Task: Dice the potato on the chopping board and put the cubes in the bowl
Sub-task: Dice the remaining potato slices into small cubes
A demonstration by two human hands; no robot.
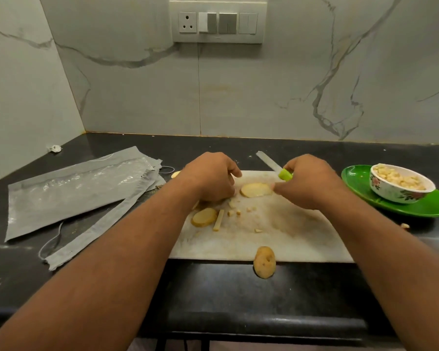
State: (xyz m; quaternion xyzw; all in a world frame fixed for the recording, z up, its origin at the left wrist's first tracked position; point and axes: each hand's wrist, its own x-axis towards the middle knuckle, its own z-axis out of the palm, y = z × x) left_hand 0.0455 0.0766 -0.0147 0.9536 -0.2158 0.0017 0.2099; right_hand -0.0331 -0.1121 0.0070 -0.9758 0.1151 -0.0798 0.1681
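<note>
Potato slices on the white chopping board (276, 239): one flat slice (255, 190) lies between the hands, another slice (203, 217) sits nearer, beside a cut strip (218, 220) and a few small cubes (235, 212). Right hand (312, 183) grips the green-handled knife (279, 169), blade pointing away. Left hand (212, 177) is curled over pieces on the board; what it holds, I cannot tell. Bowl (399, 184), on the green plate (421, 206) to the right, holds cubes. A potato end (264, 262) rests at the board's near edge.

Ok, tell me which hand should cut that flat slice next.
Probably the right hand: it already grips the green-handled knife beside the potato slice. The left hand carries no blade.
</note>
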